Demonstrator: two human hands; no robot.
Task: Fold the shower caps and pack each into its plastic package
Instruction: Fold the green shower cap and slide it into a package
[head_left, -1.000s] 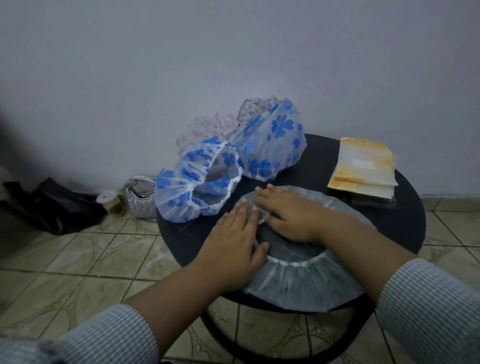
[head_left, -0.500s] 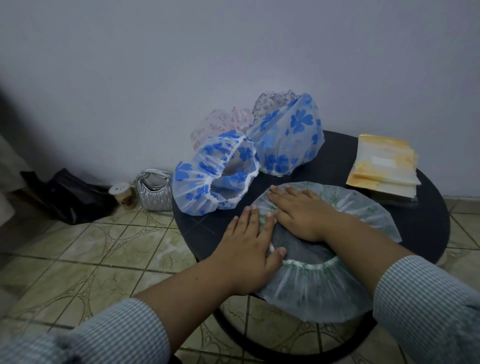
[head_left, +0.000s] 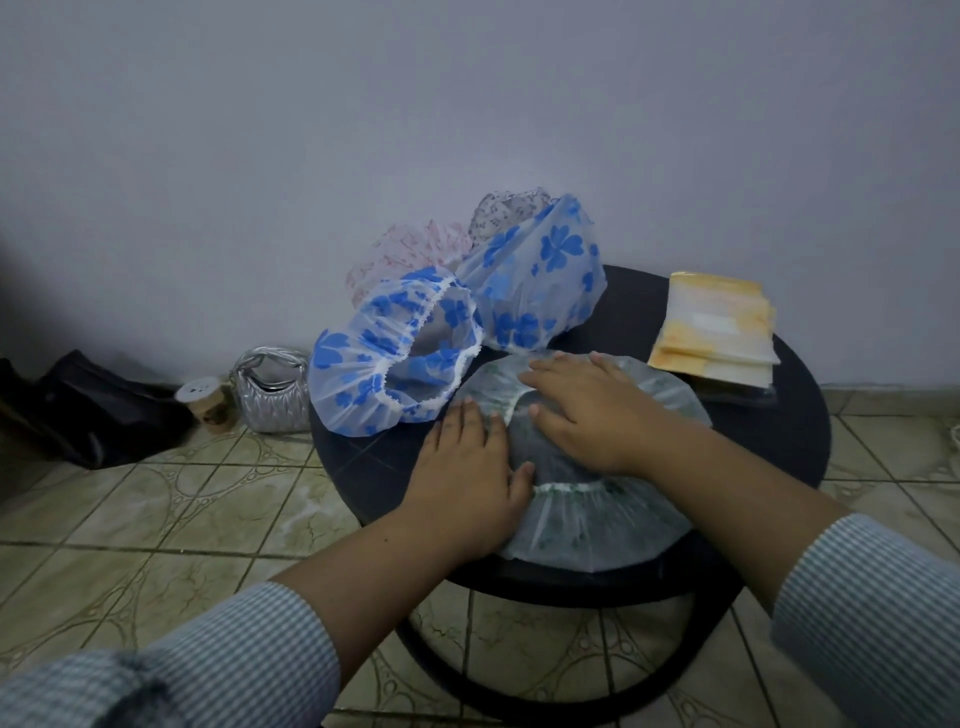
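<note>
My left hand (head_left: 467, 467) lies flat, fingers straight and together, pressing the near-left edge of the translucent green-printed plastic shower cap (head_left: 597, 514) spread on the round black table (head_left: 769, 447). Just beyond and to its right, my right hand (head_left: 582, 410) is also flat and open; over the last second it has slid outward toward the cap's far rim, smoothing the film, so I judge the cap nearly flat enough for its first fold. Past my left fingertips sits a blue-flowered cap with a frilled white rim (head_left: 395, 358), a second blue-flowered cap (head_left: 535, 280) behind it. Far right of my right hand waits the stack of yellow-and-clear plastic packages (head_left: 717, 332), untouched.
</note>
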